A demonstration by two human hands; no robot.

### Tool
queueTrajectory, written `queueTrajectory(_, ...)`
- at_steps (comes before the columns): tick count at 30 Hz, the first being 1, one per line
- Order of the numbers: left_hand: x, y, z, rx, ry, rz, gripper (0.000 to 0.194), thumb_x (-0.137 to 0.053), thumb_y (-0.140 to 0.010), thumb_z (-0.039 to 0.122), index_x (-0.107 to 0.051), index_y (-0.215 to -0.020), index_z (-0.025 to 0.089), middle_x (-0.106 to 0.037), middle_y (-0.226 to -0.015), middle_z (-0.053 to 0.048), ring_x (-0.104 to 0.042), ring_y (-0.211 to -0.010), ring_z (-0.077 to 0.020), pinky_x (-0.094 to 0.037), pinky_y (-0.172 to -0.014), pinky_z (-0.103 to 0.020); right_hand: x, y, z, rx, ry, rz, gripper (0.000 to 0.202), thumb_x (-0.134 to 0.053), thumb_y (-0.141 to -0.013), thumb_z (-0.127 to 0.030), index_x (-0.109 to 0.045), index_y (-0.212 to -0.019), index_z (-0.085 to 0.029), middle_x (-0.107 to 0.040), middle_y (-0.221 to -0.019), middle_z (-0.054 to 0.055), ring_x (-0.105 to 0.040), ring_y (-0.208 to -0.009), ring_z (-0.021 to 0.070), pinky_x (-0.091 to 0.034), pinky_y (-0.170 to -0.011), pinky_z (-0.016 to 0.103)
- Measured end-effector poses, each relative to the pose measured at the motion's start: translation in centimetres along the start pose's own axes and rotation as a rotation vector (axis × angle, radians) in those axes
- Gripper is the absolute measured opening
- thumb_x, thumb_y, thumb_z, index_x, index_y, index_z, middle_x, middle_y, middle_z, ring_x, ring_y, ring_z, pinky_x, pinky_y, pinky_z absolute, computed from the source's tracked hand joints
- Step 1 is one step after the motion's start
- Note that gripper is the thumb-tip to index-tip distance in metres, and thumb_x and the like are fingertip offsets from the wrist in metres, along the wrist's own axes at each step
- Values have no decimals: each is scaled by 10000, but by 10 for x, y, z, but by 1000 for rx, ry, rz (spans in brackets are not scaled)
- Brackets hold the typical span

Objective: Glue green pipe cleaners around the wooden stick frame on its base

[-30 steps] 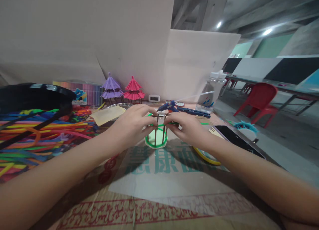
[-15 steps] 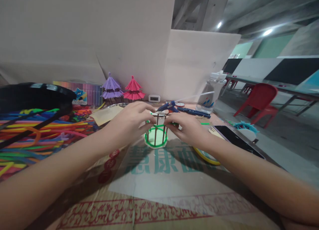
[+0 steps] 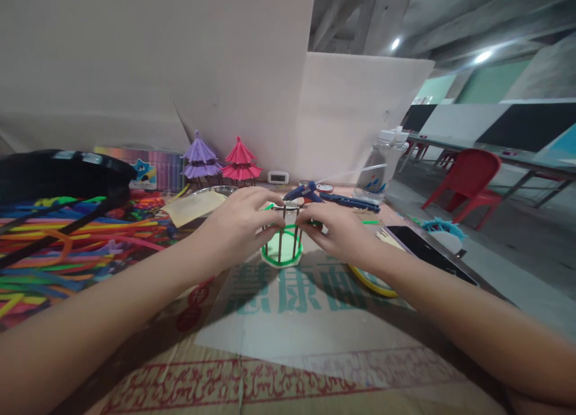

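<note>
A small round frame (image 3: 281, 260) stands upright in the middle, with thin brown posts on a pale green base edged by a bright green fuzzy ring. My left hand (image 3: 245, 217) grips its upper left side, thumb and fingers closed around a post. From the right, my right hand (image 3: 330, 226) pinches the frame near the top of its right-hand posts. Bits of green pipe cleaner show by the fingers of both hands. My fingers hide part of the upper rim, so the exact contact is partly covered.
Behind the frame lie a blue glue gun (image 3: 301, 191) and blue pliers-like tool (image 3: 351, 202). Purple (image 3: 198, 154) and pink (image 3: 240, 160) umbrella-roofed models stand at the back. Pipe cleaners (image 3: 67, 247) cover the left; a water bottle (image 3: 378, 169), phone (image 3: 429, 253) and yellow ring (image 3: 371, 283) are right.
My left fingers have shifted slightly down and to the right along the frame. A green piece shows more above them. My right hand stays nearly still.
</note>
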State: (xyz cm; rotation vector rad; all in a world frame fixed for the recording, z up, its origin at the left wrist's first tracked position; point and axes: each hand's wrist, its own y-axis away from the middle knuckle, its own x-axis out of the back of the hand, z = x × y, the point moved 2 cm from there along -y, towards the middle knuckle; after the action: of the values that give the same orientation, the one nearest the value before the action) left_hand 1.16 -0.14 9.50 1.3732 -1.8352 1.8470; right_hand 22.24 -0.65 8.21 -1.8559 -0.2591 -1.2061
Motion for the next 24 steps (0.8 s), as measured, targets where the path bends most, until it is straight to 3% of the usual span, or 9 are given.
queueTrajectory(8,-1,1,0,5,9,-12,117,-590,-923,185,-701,-895,206,-688,-1131,-78,-624,-1063,-244,-514,-911,-436,1,1,-2,-39,17,-7,90,-565,-892,-140,-635,-926,-184,-707,-910,46,-579,-735,149,-413,-680,272)
queueTrajectory(24,-1,0,0,13,12,-36,145,-571,-940,205,-710,-900,202,-684,-1114,-85,-612,-1054,-242,-502,-920,-436,-1,1,-4,-84,30,-17,85,-562,-909,-183,-634,-953,-182,-708,-926,57,-596,-807,181,-421,-711,297)
